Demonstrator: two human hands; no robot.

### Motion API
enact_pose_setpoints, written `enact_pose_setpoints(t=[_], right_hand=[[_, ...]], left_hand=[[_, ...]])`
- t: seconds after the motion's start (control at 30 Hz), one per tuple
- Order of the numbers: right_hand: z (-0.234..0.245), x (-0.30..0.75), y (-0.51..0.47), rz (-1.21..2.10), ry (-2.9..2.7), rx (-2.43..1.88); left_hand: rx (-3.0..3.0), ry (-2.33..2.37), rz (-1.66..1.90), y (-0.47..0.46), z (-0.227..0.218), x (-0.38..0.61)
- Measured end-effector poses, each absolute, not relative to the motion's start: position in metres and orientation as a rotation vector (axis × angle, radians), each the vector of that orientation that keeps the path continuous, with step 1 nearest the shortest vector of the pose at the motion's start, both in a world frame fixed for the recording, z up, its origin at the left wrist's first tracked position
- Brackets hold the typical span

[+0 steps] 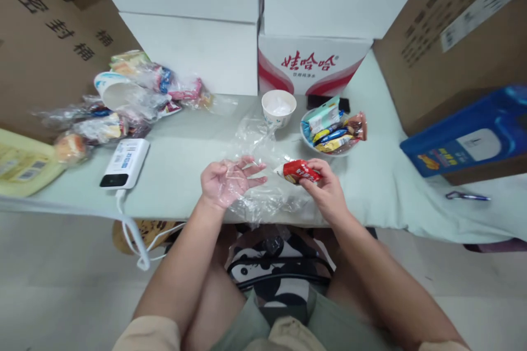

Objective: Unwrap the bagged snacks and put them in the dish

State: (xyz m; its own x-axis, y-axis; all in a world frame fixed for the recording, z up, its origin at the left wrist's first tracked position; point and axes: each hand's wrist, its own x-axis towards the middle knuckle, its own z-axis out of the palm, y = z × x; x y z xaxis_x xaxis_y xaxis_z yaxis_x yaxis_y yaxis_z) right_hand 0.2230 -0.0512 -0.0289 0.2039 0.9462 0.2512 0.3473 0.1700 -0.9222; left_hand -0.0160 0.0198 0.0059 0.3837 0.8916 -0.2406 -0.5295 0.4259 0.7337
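Your right hand (329,192) is clamped on the red packet (300,171), pinching its right end between thumb and fingers. The thumb presses the near edge, the fingers bend round the far one, and most of the packet juts out leftward, clear of the grip. Its pale tip points at your left hand (226,182), with a gap between. That left hand has its fingers spread apart, palm up, and no part of the packet lies in it. Film from the clear bag (265,200) crosses the palm; you cannot tell whether the hand is inside it. The bag spreads over the table (177,153) between and below your hands. Just beyond the packet, to the right, sits the bowl (304,141) of snacks (335,132); the cup (280,119) stands farther back, left of the bowl.
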Motion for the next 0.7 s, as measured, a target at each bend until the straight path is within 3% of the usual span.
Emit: enact_pose_setpoints(t=[0.4,0.6,0.7], right_hand=[[0.108,0.321,-0.004,0.219,-1.060,-2.107],[0.115,0.323,0.048,0.330,-1.206,-2.303],[0.111,0.319,0.060,0.231,-1.434,-2.482]], left_hand=[[0.493,0.476,1.005,0.018,0.008,-0.027],[0.455,0.369,0.954,0.014,0.004,-0.028],[0.456,0.347,0.954,0.013,0.003,-0.030]])
